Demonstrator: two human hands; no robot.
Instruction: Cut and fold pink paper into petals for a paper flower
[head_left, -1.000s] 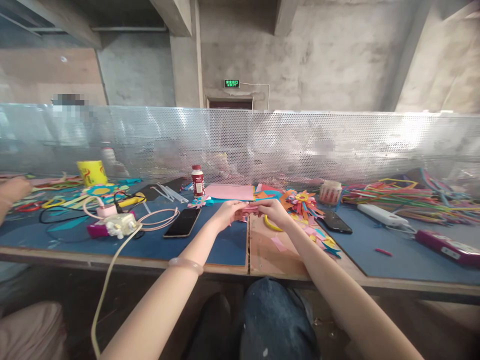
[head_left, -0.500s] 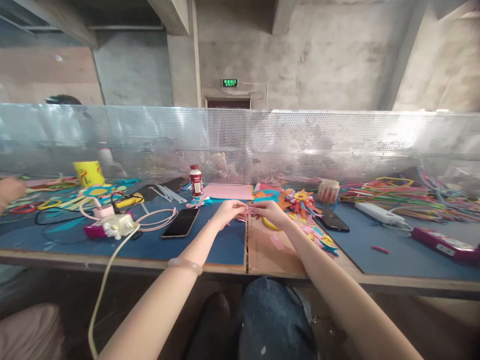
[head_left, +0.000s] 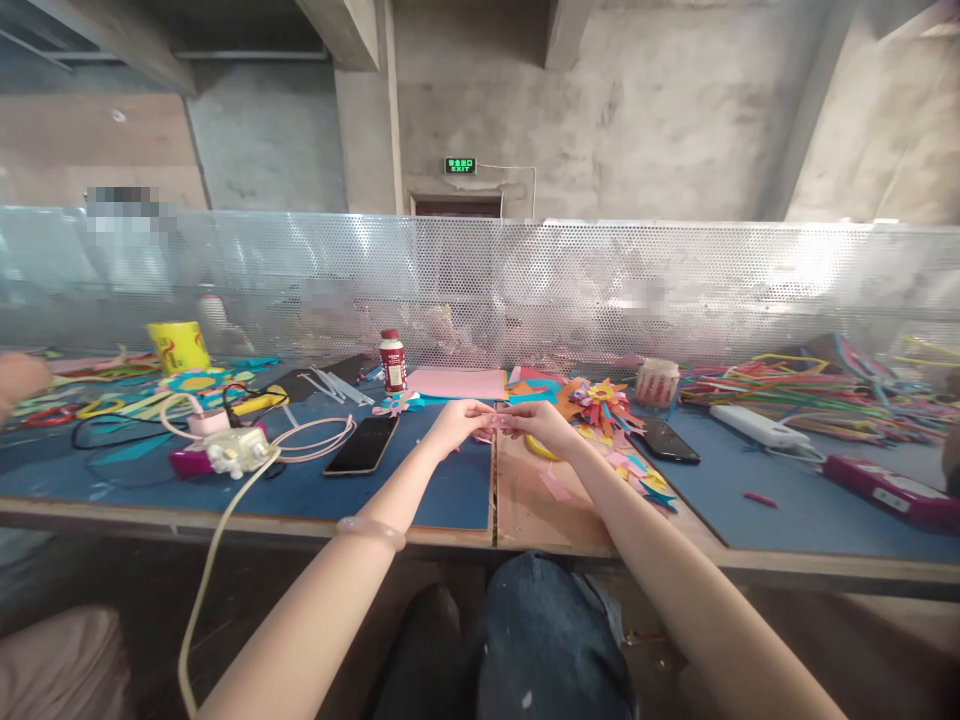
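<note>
Both my hands meet over the seam between the blue mat and the bare wooden strip. A small piece of pink paper [head_left: 496, 422] is pinched between them. My left hand [head_left: 459, 424] grips its left side with thumb and fingers closed. From the other side, my right hand [head_left: 538, 424] pinches it too. Just beyond my right hand lies an orange and red paper flower [head_left: 601, 400]. Pink, yellow and blue paper scraps [head_left: 637, 470] are spread beneath my right forearm. Behind my hands is a flat pink paper sheet [head_left: 456, 383].
A black phone [head_left: 363, 446] and a power strip with plugs [head_left: 234, 450] lie left. Near the perforated metal screen [head_left: 450, 290] stand a red bottle [head_left: 392, 362] and a jar [head_left: 657, 383]. Another phone [head_left: 667, 440] lies right. Another person's hand [head_left: 22, 380] shows far left.
My hands stay in nearly the same place, with the pink paper still between them. At the far right edge a dark shape has come into view.
</note>
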